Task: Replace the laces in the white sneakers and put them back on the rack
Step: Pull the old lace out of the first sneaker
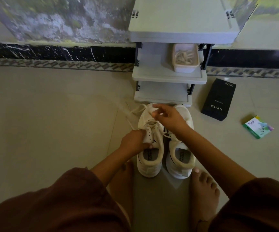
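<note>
The two white sneakers stand side by side on the tiled floor point(51, 123) in the middle of the frame, toes pointing up toward the rack point(169, 76), heels toward the person's bare feet. That probably keeps the eyelets facing the person and the shelves within easy reach for the return. The work is on the sneaker on the left point(150, 166). The left hand point(133, 141) has its fingers curled round the eyelet flap and tongue area near the shoe's opening, apparently to pin the shoe down and keep the flap from folding while the lace moves. The right hand point(169, 118) reaches across above the toe, thumb and forefinger closed in a pinch on a strand of the lace point(132, 113), the other fingers loosely bent. The lace criss-crosses loosely over the front of the shoe and its free ends trail off to the upper left. The eyelets nearest the opening look bare, though whether the strand is going in or coming out cannot be told. The sneaker on the right point(182, 164) waits untouched beside it, partly hidden by the right forearm. On the rack's middle shelf sits a pale tub point(184, 67) holding what look like pale strips — possibly spare laces. A black box point(219, 101) and a small green box point(257, 127) lie on the floor to the right, well apart from the shoes.
</note>
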### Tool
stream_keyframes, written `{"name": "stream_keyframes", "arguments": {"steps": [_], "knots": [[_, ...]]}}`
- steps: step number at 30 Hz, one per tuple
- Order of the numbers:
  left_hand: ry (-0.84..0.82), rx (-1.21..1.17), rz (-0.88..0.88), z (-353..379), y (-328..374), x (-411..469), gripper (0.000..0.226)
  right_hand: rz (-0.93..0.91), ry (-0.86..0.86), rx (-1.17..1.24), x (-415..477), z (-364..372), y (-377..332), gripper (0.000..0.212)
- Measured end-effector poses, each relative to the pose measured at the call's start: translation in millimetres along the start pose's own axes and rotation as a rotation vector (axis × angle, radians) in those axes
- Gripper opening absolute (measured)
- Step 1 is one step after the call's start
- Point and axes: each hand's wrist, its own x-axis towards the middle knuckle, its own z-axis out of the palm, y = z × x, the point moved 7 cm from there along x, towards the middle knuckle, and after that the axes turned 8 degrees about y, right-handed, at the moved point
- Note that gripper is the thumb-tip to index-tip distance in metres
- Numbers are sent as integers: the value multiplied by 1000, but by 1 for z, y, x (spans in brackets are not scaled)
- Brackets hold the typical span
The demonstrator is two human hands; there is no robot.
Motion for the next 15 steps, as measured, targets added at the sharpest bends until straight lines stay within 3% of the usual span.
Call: {"name": "stream_keyframes", "arguments": {"steps": [3, 5, 10, 15], "knots": [[1, -4, -7, 0, -1, 0, 74, 30, -146, -311, -3, 9, 33, 70], [-4, -10, -13, 1, -3, 2, 79, -4, -190, -492, -3, 8, 43, 77], [-1, -116, -21, -3, -8, 4, 79, -64, -302, -633, -11, 15, 47, 77], [-73, -461, -156, -11, -19, 1, 51, -122, -302, -737, -16, 19, 49, 64]]}}
